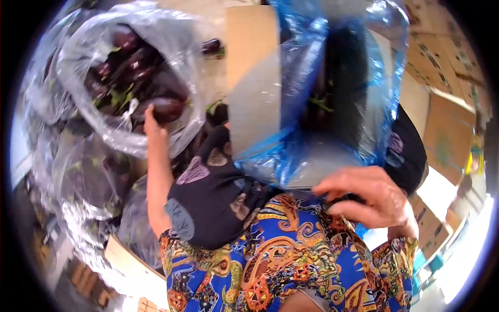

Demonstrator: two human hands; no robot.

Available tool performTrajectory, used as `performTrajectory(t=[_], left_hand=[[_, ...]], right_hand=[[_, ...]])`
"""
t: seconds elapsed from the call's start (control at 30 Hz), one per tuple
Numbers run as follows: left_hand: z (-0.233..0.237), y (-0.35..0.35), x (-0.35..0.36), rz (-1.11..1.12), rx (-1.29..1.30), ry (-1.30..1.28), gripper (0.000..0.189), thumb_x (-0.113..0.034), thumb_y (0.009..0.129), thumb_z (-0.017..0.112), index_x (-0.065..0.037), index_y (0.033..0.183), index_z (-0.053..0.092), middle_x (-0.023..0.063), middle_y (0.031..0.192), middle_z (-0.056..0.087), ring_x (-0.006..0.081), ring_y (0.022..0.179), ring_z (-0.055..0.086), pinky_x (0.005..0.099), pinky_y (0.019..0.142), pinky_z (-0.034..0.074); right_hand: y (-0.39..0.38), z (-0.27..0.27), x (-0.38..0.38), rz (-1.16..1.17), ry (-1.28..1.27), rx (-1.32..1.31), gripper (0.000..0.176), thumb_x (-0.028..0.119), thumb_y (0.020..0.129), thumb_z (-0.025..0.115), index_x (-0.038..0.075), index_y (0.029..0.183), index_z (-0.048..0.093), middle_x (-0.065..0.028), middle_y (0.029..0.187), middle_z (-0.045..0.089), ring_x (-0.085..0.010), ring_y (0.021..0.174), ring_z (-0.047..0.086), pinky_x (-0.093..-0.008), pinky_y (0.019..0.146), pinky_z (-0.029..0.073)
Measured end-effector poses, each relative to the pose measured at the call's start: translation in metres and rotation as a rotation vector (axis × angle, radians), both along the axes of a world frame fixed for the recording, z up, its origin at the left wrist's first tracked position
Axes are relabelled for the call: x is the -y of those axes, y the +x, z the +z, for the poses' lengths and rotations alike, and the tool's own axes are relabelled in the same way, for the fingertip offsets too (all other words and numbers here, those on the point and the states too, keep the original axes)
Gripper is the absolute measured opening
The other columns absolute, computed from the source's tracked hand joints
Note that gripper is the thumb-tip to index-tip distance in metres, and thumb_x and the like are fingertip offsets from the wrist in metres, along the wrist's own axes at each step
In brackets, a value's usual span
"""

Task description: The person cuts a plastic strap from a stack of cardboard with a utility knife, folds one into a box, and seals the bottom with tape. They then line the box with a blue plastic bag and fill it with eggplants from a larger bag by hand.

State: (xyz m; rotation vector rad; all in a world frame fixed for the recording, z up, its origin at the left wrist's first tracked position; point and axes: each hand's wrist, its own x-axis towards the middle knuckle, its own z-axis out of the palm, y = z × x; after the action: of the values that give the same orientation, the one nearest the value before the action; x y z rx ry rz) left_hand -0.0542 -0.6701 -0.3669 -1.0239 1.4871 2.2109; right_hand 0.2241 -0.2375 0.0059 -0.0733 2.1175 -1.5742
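Note:
My left hand (155, 124) reaches into a large clear plastic bag (195, 112) full of dark purple eggplants (139, 62). It grips one eggplant (169, 108) near the bag's front rim; some of its fingers are hidden. In front of my lap stands a cardboard box (252, 47) lined with blue plastic film (299, 62). Inside the box are long dark shapes, with a bit of green stem (322, 104) among them. By the box's near right edge hovers my right hand (369, 195), fingers bent and thumb apart, with nothing visible held in it.
More clear bags of eggplants (88, 174) crowd the left side. A loose eggplant (211, 46) lies on the floor between bag and box. Stacked cardboard boxes (442, 57) stand at the right. My knees in dark patterned trousers (215, 192) flank the lined box.

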Motion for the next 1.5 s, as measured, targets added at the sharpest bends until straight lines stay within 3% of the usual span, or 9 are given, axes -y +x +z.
performTrajectory(t=[0.1,0.33,0.4,0.53,0.83,1.03,1.17,1.4,1.5], left_hand=[[0.024,0.03,0.0,-0.159,-0.12,0.203,0.046,-0.031,0.082,0.07,-0.007,0.119,0.058,0.0084,0.12,0.061,0.0274,0.112,0.056,0.0442,0.107,0.04],[0.141,0.075,-0.054,-0.387,-0.258,0.323,0.058,-0.032,0.082,0.07,0.001,0.127,0.053,0.0119,0.123,0.06,0.0261,0.114,0.056,0.0408,0.104,0.04],[0.161,0.071,-0.064,-0.45,-0.293,0.166,0.057,-0.035,0.083,0.068,-0.001,0.127,0.054,0.0117,0.123,0.061,0.0254,0.111,0.058,0.0413,0.102,0.042],[0.197,0.038,-0.053,-0.514,-0.45,-0.023,0.062,-0.038,0.083,0.067,-0.001,0.13,0.05,0.0118,0.125,0.058,0.0247,0.114,0.056,0.0402,0.103,0.041],[0.348,0.079,-0.215,-1.259,-0.402,0.333,0.081,-0.038,0.078,0.07,0.0,0.141,0.036,0.0136,0.136,0.049,0.0238,0.124,0.048,0.0379,0.107,0.036],[0.338,0.096,-0.29,-1.555,-0.207,0.449,0.095,-0.038,0.074,0.072,0.0,0.148,0.026,0.0148,0.143,0.043,0.0233,0.131,0.043,0.0363,0.11,0.032],[0.279,0.086,-0.311,-1.46,-0.122,0.513,0.077,-0.028,0.084,0.063,-0.005,0.148,0.026,0.0116,0.137,0.046,0.0226,0.127,0.046,0.0372,0.109,0.035],[0.202,0.106,-0.333,-1.497,-0.315,0.231,0.095,-0.018,0.075,0.077,0.0,0.148,0.02,0.0148,0.139,0.044,0.0243,0.128,0.044,0.0366,0.109,0.034],[0.18,0.123,-0.336,-1.591,-0.512,-0.17,0.112,-0.021,0.065,0.084,0.002,0.148,0.012,0.0197,0.142,0.038,0.0302,0.134,0.037,0.0367,0.114,0.028]], right_hand=[[-0.01,-0.012,-0.002,-0.139,0.093,0.081,0.026,0.007,0.086,0.065,0.0,0.11,0.063,-0.0132,0.092,0.066,-0.0229,0.078,0.066,-0.0323,0.069,0.052],[-0.032,-0.023,-0.016,-0.105,0.463,-0.107,0.027,0.006,0.084,0.064,0.0,0.11,0.061,-0.0153,0.095,0.064,-0.03,0.081,0.064,-0.0353,0.073,0.05],[-0.033,-0.033,-0.032,-0.055,0.601,-0.201,0.036,0.007,0.085,0.063,0.002,0.119,0.055,-0.0187,0.106,0.06,-0.0403,0.095,0.059,-0.0436,0.08,0.048],[-0.041,-0.059,-0.056,-0.016,0.656,-0.347,0.039,0.009,0.087,0.061,0.004,0.125,0.05,-0.0165,0.114,0.057,-0.0381,0.101,0.057,-0.0433,0.084,0.047],[-0.061,-0.112,-0.113,-0.249,0.726,-0.493,0.029,0.023,0.089,0.06,0.004,0.111,0.059,-0.0177,0.106,0.062,-0.037,0.101,0.058,-0.044,0.088,0.047],[-0.054,-0.128,-0.117,-0.163,0.804,-0.402,0.024,0.022,0.087,0.062,0.003,0.102,0.061,-0.0193,0.094,0.063,-0.0389,0.096,0.059,-0.0477,0.084,0.047],[-0.045,-0.117,-0.105,-0.161,0.969,-0.39,0.013,0.017,0.085,0.061,0.005,0.09,0.06,-0.0171,0.09,0.065,-0.0374,0.091,0.062,-0.0478,0.078,0.049],[-0.043,-0.11,-0.096,-0.118,0.99,-0.529,0.01,0.013,0.082,0.058,0.004,0.081,0.062,-0.0164,0.082,0.065,-0.0366,0.083,0.063,-0.0467,0.073,0.051],[-0.043,-0.107,-0.093,-0.128,0.99,-0.55,0.01,0.012,0.082,0.058,0.004,0.08,0.062,-0.0159,0.081,0.065,-0.037,0.082,0.063,-0.047,0.072,0.05]])
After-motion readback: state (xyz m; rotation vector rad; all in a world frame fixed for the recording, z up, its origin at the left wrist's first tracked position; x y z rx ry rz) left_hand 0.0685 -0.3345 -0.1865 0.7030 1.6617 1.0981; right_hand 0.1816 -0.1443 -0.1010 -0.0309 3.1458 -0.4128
